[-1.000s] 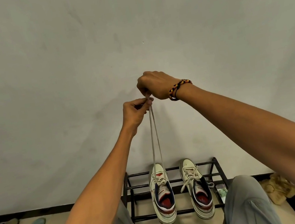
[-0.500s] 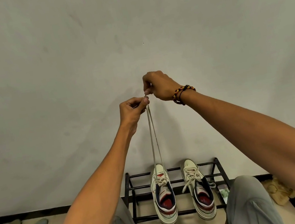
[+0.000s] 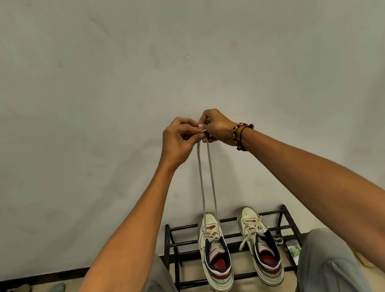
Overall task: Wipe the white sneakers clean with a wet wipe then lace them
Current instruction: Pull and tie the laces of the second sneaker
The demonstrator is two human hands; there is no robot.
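**Both lace ends pinched high above the left sneaker**

Nearest the camera, at 6 o'clock, 2 white sneakers sit side by side on a black shoe rack (image 3: 285,217), heels toward the person, toes pointing to 12 o'clock at the wall — each long axis runs near to far. The right sneaker (image 3: 261,244) already carries crossed laces. The left sneaker (image 3: 214,254) is only partly laced; from its lower eyelets the 2 strands of the lace (image 3: 206,181) rise almost straight toward 12 o'clock, close together and taut.

At the top, the left hand (image 3: 177,140) and right hand (image 3: 217,127) meet, touching, each pinching a lace tip between thumb and fingers. The shoe lies at 6 o'clock from that grip. My guess — the ends are being evened before threading the next eyelets; both hands are equally near.
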